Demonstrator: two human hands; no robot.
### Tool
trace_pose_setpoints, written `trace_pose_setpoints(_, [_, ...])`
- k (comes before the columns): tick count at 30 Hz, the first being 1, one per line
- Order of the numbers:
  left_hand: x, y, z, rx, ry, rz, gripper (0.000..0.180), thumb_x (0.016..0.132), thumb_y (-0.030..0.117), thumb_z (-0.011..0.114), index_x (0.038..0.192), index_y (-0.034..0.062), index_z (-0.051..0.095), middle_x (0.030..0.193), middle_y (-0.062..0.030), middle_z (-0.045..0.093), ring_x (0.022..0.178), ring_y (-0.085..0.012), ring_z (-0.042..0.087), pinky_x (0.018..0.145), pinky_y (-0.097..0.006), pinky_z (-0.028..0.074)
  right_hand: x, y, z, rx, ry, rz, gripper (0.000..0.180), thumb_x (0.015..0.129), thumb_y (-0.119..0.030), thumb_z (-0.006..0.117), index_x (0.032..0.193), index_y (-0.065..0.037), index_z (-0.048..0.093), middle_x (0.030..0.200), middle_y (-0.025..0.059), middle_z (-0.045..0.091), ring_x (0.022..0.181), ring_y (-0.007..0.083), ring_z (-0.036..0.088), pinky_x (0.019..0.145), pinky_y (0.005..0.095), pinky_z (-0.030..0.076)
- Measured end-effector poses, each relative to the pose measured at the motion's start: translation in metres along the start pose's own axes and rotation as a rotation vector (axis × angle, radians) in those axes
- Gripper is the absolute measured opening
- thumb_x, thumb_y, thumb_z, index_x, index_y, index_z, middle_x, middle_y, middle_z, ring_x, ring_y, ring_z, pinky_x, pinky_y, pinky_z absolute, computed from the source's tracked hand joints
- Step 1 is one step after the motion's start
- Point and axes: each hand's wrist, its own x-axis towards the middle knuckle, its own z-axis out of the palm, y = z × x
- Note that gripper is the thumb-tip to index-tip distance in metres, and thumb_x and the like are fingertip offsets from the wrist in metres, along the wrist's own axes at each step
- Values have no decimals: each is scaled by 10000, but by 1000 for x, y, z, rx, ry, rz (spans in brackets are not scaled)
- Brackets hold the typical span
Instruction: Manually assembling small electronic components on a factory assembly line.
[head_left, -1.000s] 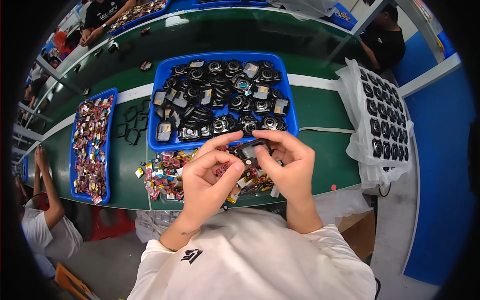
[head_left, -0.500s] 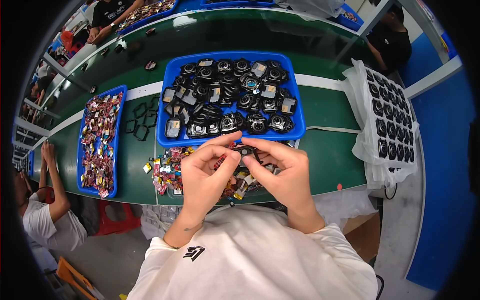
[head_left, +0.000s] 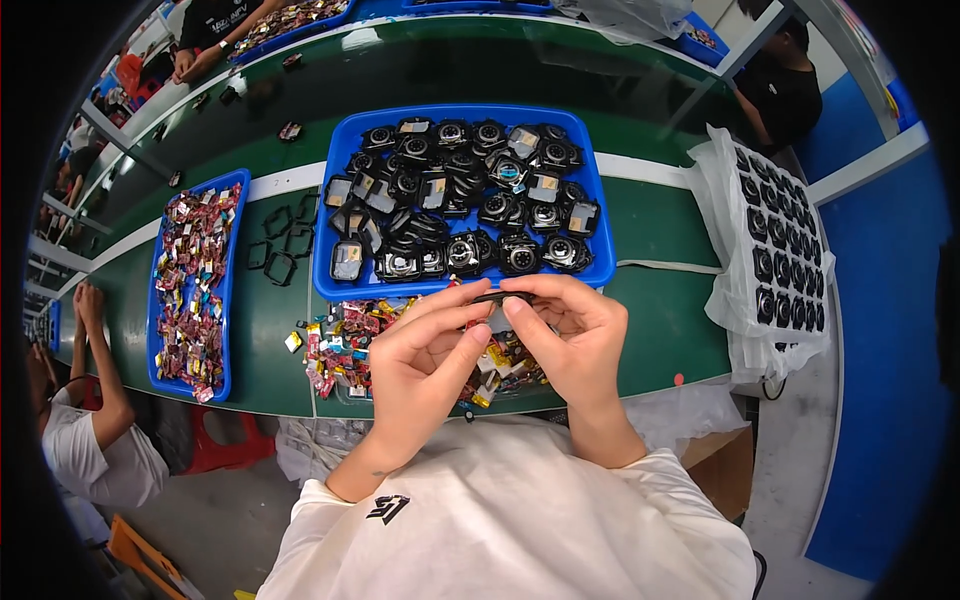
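Note:
A black watch case (head_left: 500, 297) is held between my two hands, turned almost edge-on, so its faces are hidden. My left hand (head_left: 418, 368) pinches its left end with curled fingers, and the thumb is lower down. On the other end, my right hand (head_left: 580, 338) grips with thumb and index finger. Below and behind my hands lies a loose pile of small circuit boards and battery cells (head_left: 345, 345), partly covered by them. Just beyond stands a blue tray (head_left: 606, 235) heaped with black watch cases (head_left: 463, 252), some showing round backs, others grey insides.
To the left, a narrow blue tray (head_left: 156, 345) holds more small boards with cells. Several black frames (head_left: 281, 267) lie between the trays. At right is a stack of watch cases in a white-lined tray (head_left: 735, 330). Co-workers sit at left and across the green table (head_left: 665, 235).
The watch case has been tipped from showing its face to nearly edge-on and raised slightly. My right hand has shifted a little to the right, and the left thumb has come off the case.

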Motion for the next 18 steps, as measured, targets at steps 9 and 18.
trace_pose_setpoints(9, [-3, 1, -3, 12, 122, -46, 234, 799, -70, 663, 1030, -69, 628, 971, -104, 625, 815, -111, 642, 707, -210, 530, 5, 5, 0, 131, 27, 42, 154, 815, 50, 645, 968, 51, 628, 919, 69, 645, 782, 68, 614, 653, 184, 513])
trace_pose_setpoints(18, [-3, 1, -11, -87, 31, -141, 127, 812, -31, 677, 931, -58, 643, 864, -76, 666, 785, -104, 637, 733, -218, 514, 2, 9, 2, 171, -13, 75, 131, 775, 40, 684, 887, 28, 618, 939, 101, 675, 777, 88, 643, 630, 206, 530])
